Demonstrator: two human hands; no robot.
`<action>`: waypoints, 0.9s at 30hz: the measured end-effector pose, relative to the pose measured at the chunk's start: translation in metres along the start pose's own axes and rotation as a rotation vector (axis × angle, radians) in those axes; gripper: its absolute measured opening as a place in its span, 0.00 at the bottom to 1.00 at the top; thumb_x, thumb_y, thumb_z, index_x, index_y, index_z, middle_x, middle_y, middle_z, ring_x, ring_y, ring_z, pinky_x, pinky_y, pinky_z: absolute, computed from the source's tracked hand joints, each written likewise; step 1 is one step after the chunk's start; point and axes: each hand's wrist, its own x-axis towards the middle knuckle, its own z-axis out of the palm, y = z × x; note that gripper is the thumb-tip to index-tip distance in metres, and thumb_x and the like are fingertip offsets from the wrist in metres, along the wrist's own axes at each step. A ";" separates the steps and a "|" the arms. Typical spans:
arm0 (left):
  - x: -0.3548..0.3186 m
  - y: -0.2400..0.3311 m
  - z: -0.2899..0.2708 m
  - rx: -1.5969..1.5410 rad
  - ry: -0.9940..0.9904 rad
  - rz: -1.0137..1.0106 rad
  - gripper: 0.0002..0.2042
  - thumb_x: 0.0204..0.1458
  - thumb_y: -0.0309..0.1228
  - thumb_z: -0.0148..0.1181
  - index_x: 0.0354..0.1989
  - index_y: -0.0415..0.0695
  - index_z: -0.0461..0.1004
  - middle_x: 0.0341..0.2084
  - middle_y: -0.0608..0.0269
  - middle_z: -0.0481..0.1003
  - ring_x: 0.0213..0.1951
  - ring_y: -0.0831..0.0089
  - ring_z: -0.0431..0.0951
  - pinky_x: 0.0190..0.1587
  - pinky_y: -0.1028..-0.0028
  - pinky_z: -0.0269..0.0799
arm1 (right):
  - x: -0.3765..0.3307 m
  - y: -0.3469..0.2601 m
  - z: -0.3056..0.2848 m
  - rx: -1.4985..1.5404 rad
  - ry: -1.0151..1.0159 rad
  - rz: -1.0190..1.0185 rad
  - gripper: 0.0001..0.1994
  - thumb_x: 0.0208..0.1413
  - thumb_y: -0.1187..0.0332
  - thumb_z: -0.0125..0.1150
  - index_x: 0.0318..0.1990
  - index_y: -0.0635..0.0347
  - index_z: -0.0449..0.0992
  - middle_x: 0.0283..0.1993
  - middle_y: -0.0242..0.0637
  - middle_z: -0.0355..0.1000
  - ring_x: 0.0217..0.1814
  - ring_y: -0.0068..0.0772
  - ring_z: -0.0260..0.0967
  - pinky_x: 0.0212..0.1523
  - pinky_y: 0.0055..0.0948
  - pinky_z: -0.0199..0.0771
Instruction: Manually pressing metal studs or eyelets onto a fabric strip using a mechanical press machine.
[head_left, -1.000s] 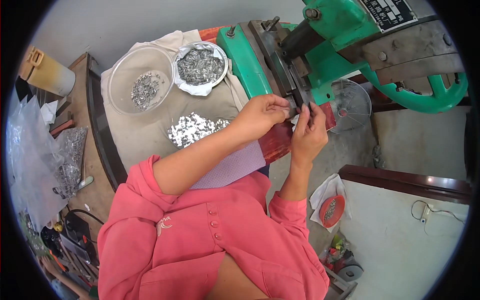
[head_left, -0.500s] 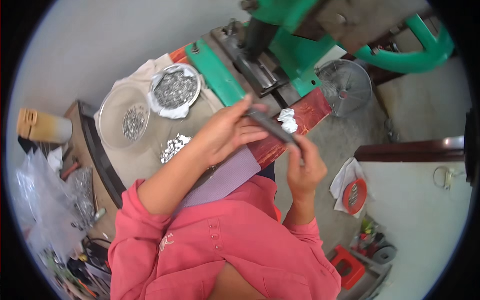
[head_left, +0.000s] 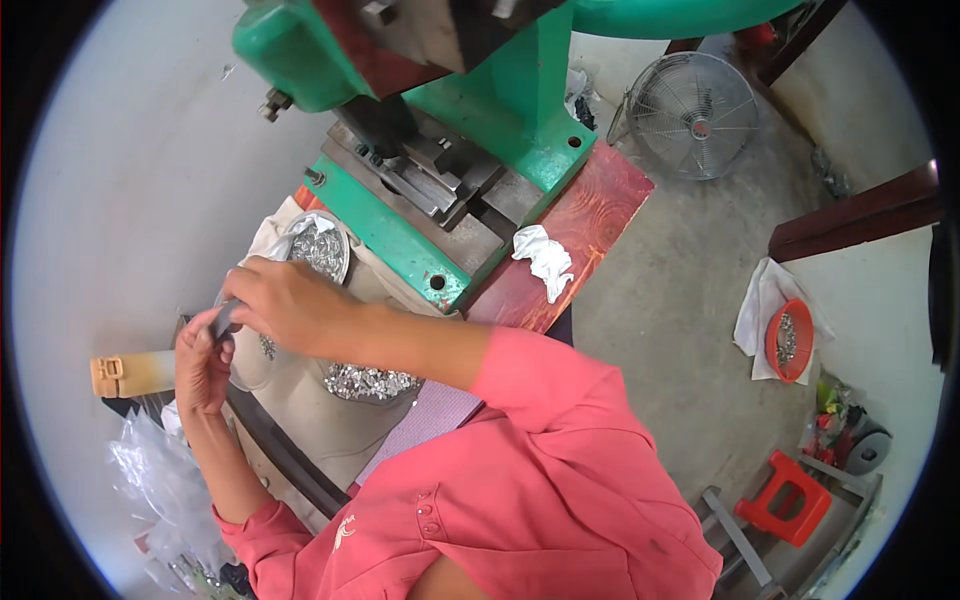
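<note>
1. The green press (head_left: 545,110) is biggest, seated on the bench, likely for firm support; nothing is gripped near its die.
2. Under it, the red wooden bench (head_left: 612,195) extends past its base, its bare corner lying to the right.
3. A round floor fan (head_left: 697,115) stands beyond that corner, perhaps placed to cool the worker.
4. A clear plastic basin (head_left: 258,376) sits on the beige cloth, partly hidden by the hands, probably within reach to catch small parts.
5. The right hand (head_left: 285,300) reaches across the body, fingers clamped on the bar. The left hand (head_left: 203,365) pinches it too, a two-sided hold that would steady it.
6. A lined metal bowl (head_left: 346,258) of slender pieces stands just beyond the right hand; its white lining may protect them.
7. A crumpled white rag (head_left: 543,262) lies beside the press, handy for wiping.
8. The flat dark bar (head_left: 224,320) is between both hands, above the basin, partly covered by fingers.
</note>
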 end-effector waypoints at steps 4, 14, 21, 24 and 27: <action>0.003 -0.016 -0.028 -0.059 0.011 0.057 0.25 0.51 0.38 0.72 0.53 0.37 0.74 0.39 0.61 0.79 0.31 0.80 0.75 0.32 0.86 0.72 | 0.011 0.013 0.028 0.284 0.119 0.166 0.15 0.52 0.72 0.66 0.45 0.69 0.72 0.39 0.52 0.77 0.37 0.46 0.79 0.36 0.36 0.78; -0.004 -0.032 -0.033 0.136 -0.118 0.027 0.25 0.56 0.37 0.66 0.57 0.34 0.72 0.48 0.58 0.77 0.44 0.71 0.78 0.47 0.72 0.74 | 0.002 0.021 0.048 0.263 0.043 0.316 0.14 0.53 0.67 0.64 0.43 0.67 0.79 0.37 0.52 0.78 0.40 0.50 0.79 0.41 0.39 0.77; -0.005 -0.015 -0.030 0.232 -0.073 0.008 0.18 0.52 0.20 0.63 0.53 0.37 0.75 0.46 0.64 0.79 0.46 0.78 0.78 0.52 0.77 0.73 | 0.017 0.011 0.052 0.125 -0.120 0.152 0.13 0.52 0.71 0.68 0.44 0.67 0.79 0.34 0.50 0.78 0.34 0.49 0.79 0.35 0.38 0.77; -0.007 -0.015 -0.030 0.247 -0.076 0.076 0.17 0.53 0.20 0.62 0.53 0.37 0.75 0.46 0.65 0.79 0.47 0.79 0.78 0.53 0.77 0.72 | 0.018 0.008 0.050 -0.172 -0.219 -0.023 0.16 0.52 0.70 0.68 0.48 0.66 0.77 0.36 0.50 0.78 0.36 0.51 0.78 0.35 0.40 0.77; -0.007 -0.020 -0.029 0.272 -0.013 0.109 0.15 0.54 0.20 0.61 0.52 0.37 0.75 0.46 0.66 0.78 0.47 0.80 0.77 0.53 0.76 0.72 | 0.018 0.008 0.048 -0.229 -0.198 -0.102 0.16 0.53 0.70 0.68 0.48 0.66 0.77 0.36 0.49 0.78 0.35 0.50 0.78 0.35 0.40 0.78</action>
